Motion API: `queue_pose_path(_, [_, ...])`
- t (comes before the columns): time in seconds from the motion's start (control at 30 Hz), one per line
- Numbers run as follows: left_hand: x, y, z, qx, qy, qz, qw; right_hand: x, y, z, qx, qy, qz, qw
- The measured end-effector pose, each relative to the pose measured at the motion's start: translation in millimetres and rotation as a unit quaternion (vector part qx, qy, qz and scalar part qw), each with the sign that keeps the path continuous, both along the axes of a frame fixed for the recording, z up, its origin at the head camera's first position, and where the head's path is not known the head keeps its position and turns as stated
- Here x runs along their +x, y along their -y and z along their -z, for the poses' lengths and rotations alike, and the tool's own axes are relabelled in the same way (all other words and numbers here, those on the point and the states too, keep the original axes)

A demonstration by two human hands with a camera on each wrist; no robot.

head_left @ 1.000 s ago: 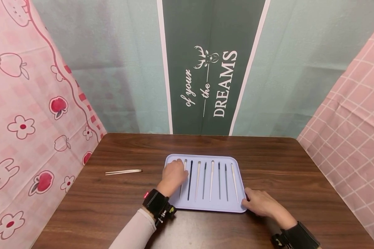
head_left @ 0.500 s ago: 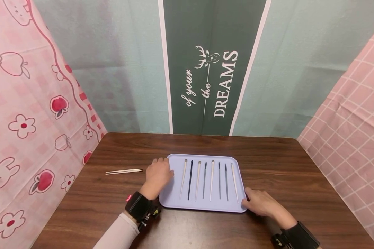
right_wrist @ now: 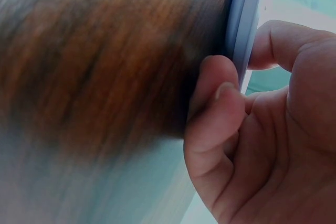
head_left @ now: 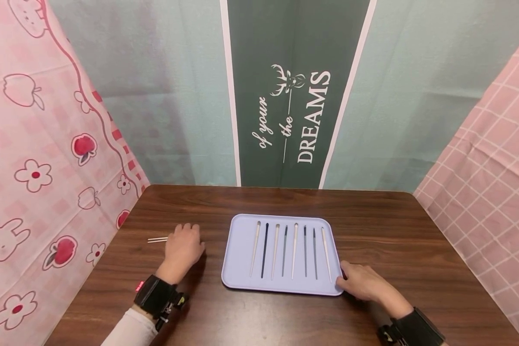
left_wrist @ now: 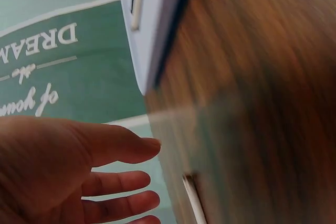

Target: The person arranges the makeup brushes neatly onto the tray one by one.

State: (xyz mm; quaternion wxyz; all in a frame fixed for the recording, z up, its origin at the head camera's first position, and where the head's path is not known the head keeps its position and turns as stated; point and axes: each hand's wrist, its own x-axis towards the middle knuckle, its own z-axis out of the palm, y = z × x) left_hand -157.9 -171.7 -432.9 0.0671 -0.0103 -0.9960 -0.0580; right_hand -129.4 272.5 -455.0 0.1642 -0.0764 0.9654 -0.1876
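A lavender tray (head_left: 238,259) lies on the brown table, holding a row of several slim makeup brushes (head_left: 265,250), some pale, some dark. My right hand (head_left: 361,282) grips its near right corner, thumb over the rim (right_wrist: 244,30) and curled fingers beneath in the right wrist view. Left of the tray, my left hand (head_left: 183,247) hovers by two thin pale sticks (head_left: 157,240), hiding their right ends. One stick (left_wrist: 195,200) with a dark end shows below the fingers in the left wrist view. That hand holds nothing; its thumb and fingers are extended and apart.
The wooden table (head_left: 285,317) ends at a green curtain (head_left: 190,120) behind. Pink patterned cloth (head_left: 60,202) hangs on the left, and pink checked cloth (head_left: 493,168) on the right. Each wrist wears a black strap (head_left: 155,295).
My left hand has moved left from over the tray, past its left rim, to the loose sticks. The right hand stays at the tray's corner. The tray and its brushes look unmoved.
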Motion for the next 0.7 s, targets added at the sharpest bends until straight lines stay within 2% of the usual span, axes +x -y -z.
queue_pose_path(0.2, [10.1, 27, 0.6, -0.007, -0.012, 0.002, 0.9999, -0.3, -1, 0.4, 0.001, -0.004, -0.003, 1.000])
queue_pose_path(0.37, [14.0, 45, 2.7, 0.003, -0.031, 0.011, 0.9995, 0.0, -1, -0.2, 0.002, -0.007, -0.006, 1.000])
queue_pose_path(0.7, [16.3, 66, 11.2, 0.005, -0.049, 0.017, 0.9986, 0.0, 0, -0.2, 0.001, 0.001, 0.002, 1.000])
